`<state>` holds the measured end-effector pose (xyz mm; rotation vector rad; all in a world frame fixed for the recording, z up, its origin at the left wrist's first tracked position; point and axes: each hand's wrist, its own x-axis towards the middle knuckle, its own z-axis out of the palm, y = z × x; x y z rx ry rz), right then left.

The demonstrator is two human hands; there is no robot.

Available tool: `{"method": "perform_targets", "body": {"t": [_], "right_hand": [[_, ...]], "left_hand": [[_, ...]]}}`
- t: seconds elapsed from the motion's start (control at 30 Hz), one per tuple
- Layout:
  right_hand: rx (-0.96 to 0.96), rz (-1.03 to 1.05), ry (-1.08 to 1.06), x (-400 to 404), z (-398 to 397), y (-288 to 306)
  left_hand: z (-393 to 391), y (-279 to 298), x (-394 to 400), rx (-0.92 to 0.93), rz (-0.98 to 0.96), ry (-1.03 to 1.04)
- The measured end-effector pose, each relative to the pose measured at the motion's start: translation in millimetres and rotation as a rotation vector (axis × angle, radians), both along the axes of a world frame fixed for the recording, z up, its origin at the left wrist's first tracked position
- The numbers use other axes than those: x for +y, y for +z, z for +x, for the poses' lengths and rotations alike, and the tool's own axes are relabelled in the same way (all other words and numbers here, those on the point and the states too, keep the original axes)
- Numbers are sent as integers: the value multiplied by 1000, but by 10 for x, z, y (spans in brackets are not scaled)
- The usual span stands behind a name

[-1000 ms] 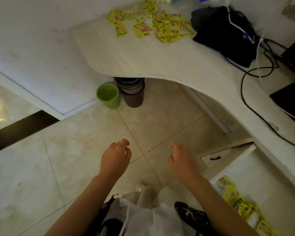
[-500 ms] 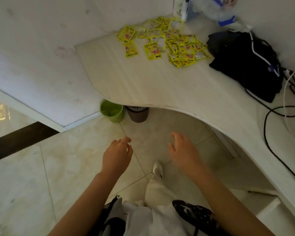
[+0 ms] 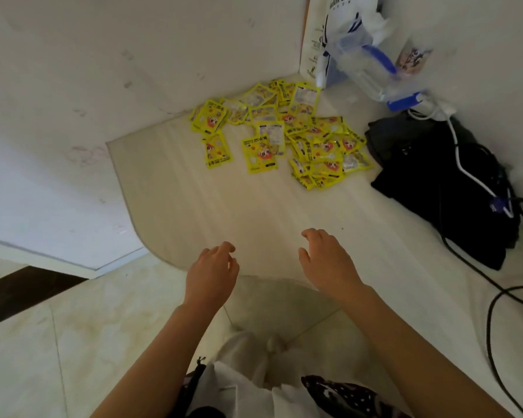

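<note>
The left hand (image 3: pixel 212 274) hovered over the near, curved edge of the table (image 3: pixel 224 212), back upward. Its grip was slack and empty: the fingers were loosely curled, with the thumb tip close to the forefinger and nothing between them. The right hand (image 3: pixel 326 263) hovered just beside it, a little further in over the table top. Its grip was also loose, the fingers bent downward and slightly spread, holding nothing. Whether either hand touched the table could not be told.

The packets (image 3: pixel 284 137), yellow with a cartoon print, lay in a scattered, overlapping heap at the far side of the table, close to the corner of the wall (image 3: pixel 133 55). They were well apart from both hands, with bare table top between. One or two lay apart at the left of the heap.

A black bag (image 3: pixel 435 188) sat to the right of the packets, almost touching the heap's edge. Black and white cables (image 3: pixel 495 297) ran over and past it along the right side. Behind the heap, in the corner, stood a paper bag (image 3: pixel 320 40) with a clear container (image 3: pixel 372 73) trimmed in blue tilted beside it. Pale tiled floor (image 3: pixel 73 327) showed below the table.
</note>
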<state>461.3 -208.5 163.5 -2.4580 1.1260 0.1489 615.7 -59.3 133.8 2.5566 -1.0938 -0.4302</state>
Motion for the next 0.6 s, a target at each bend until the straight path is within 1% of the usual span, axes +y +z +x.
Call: {"method": "perform_targets", "body": {"t": [0.2,0.4,0.6], "right_hand": [[10,-4,-44,-560,476,-56],[28,9,-136,-1046,999,-92],[9,-11,-194,-1539,1416,-137]], "left_hand": [[671,-32,-599,34,44,-7],[1454,-107,-1088,86,129,-27],[2077,-176,-1564,25,215,-62]]}}
